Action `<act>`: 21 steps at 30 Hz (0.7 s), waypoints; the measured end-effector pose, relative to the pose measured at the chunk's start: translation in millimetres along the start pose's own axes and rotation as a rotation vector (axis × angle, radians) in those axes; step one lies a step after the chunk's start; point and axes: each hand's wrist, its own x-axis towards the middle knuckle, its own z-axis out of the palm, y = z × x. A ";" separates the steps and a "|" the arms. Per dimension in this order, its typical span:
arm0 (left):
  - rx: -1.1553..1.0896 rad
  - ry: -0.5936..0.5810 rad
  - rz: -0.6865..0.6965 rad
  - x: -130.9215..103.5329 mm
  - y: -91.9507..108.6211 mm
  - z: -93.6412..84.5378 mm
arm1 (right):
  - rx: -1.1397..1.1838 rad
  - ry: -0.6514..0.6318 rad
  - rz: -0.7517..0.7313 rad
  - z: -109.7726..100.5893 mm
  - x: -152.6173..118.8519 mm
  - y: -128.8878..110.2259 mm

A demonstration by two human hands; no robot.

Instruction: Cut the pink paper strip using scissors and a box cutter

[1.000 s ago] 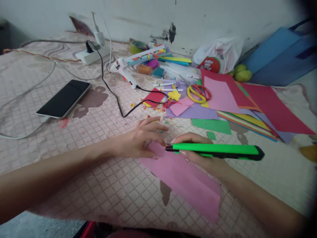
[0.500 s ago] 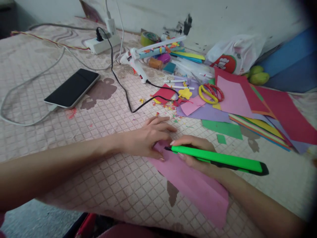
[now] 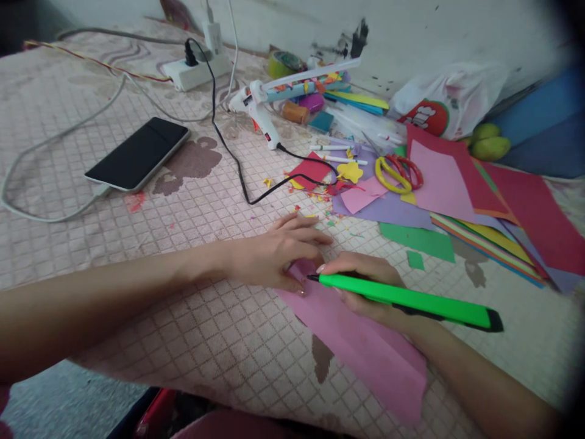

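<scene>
One strip of pink paper [image 3: 365, 350] lies slantwise near the front of the desk [image 3: 205, 360], creased, its far end under the left hand [image 3: 274, 253]. That hand is palm-down, fingers loosely spread, thumb on the paper. Right hand [image 3: 381, 268] is pinching a green cutter [image 3: 411, 299] near its front end, thumb and fingers closed round it, back end sticking out over the forearm. The dark tip [image 3: 313, 278] points at the paper right beside the left thumb. Can't tell from here if it's touching or just above, and I can't make out any blade. Those left fingers look a bit too close to that tip if you ask me, and the hands hide part of the strip anyway.

Just past the hands there's a small green square [image 3: 415, 260] and a bigger green piece [image 3: 418, 241], plus a sprinkle of tiny paper bits. Behind those, scissors with yellow and red handles [image 3: 379, 169] sit on loose sheets, next to a yellow flower shape [image 3: 350, 172]. A white glue gun [image 3: 265, 125] lies farther back, its black cord looping forward toward the left hand but well apart from the strip. Phone [image 3: 137, 152] is way off left, cable plugged in.
</scene>
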 end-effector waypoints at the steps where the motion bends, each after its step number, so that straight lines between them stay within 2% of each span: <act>1: 0.004 0.001 0.000 0.0 -0.1 0.1 | 0.001 -0.002 -0.001 -0.3 0.4 -0.5; 21: -0.022 0.024 -0.007 -0.6 -0.8 1.1 | -0.013 -0.032 -0.006 -1.4 1.6 2.4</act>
